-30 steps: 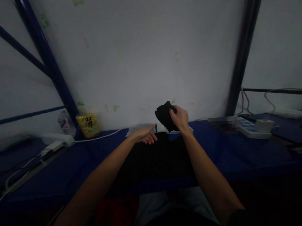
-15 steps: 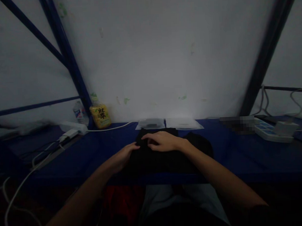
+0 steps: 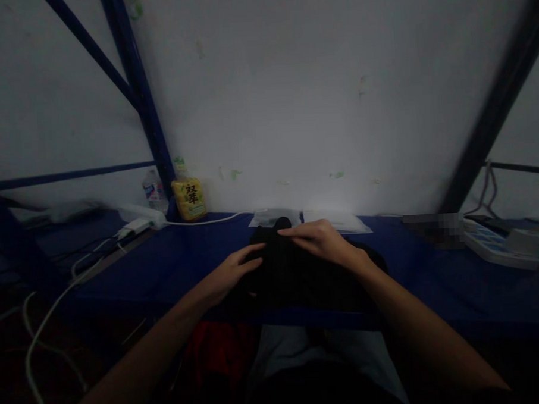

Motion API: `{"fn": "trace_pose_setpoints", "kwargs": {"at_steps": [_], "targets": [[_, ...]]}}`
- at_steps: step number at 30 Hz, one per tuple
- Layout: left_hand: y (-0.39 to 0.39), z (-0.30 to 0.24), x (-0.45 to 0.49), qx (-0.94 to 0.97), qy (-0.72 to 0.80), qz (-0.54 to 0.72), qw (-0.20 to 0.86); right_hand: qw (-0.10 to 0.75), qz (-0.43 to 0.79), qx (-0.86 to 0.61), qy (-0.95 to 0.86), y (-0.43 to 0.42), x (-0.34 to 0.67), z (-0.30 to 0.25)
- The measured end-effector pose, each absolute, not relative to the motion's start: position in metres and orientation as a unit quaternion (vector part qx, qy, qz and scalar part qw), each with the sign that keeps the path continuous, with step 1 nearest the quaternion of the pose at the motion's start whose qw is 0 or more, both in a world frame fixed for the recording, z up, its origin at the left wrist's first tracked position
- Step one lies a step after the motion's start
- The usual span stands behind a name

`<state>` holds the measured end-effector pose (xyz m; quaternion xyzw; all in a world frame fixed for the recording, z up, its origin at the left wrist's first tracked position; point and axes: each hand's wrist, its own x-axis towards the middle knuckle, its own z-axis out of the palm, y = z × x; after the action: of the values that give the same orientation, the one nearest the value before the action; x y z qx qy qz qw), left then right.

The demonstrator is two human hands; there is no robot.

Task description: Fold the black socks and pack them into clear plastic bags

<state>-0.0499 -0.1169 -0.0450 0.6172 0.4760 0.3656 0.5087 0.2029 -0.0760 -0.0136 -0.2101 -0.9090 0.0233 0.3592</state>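
Observation:
A black garment (image 3: 299,275) lies bunched on the blue table (image 3: 156,269) in front of me. My right hand (image 3: 318,241) rests on top of its far edge, fingers pointing left and pinched on the dark fabric. My left hand (image 3: 230,272) sits at the garment's left side, thumb and fingers closed on the cloth. The light is dim and the folds are hard to make out.
A yellow-labelled bottle (image 3: 189,196) and a clear water bottle (image 3: 153,192) stand by a blue frame post at the back left. White cables and a power strip (image 3: 136,225) lie left. Two flat clear packets (image 3: 333,221) sit behind the garment. Another power strip (image 3: 504,248) is right.
A second ago my right hand held a bunch of the black cloth up in the air. It has since come down onto the garment, and both hands now grip it at the left part.

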Motion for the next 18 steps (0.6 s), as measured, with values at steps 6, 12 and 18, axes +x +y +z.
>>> {"fn": "trace_pose_setpoints", "kwargs": {"at_steps": [6, 12, 18], "targets": [[-0.117, -0.043, -0.064, 0.686, 0.505, 0.35, 0.391, 0.385, 0.014, -0.274, -0.881, -0.085, 0.259, -0.029], [-0.122, -0.046, -0.078, 0.745, 0.519, 0.281, 0.311, 0.274, 0.043, -0.287, -0.917, -0.094, 0.309, -0.072], [-0.127, -0.038, -0.068, 0.759, 0.564, 0.309, 0.104, 0.29, -0.039, -0.316, -0.902, -0.114, 0.295, -0.059]]}}
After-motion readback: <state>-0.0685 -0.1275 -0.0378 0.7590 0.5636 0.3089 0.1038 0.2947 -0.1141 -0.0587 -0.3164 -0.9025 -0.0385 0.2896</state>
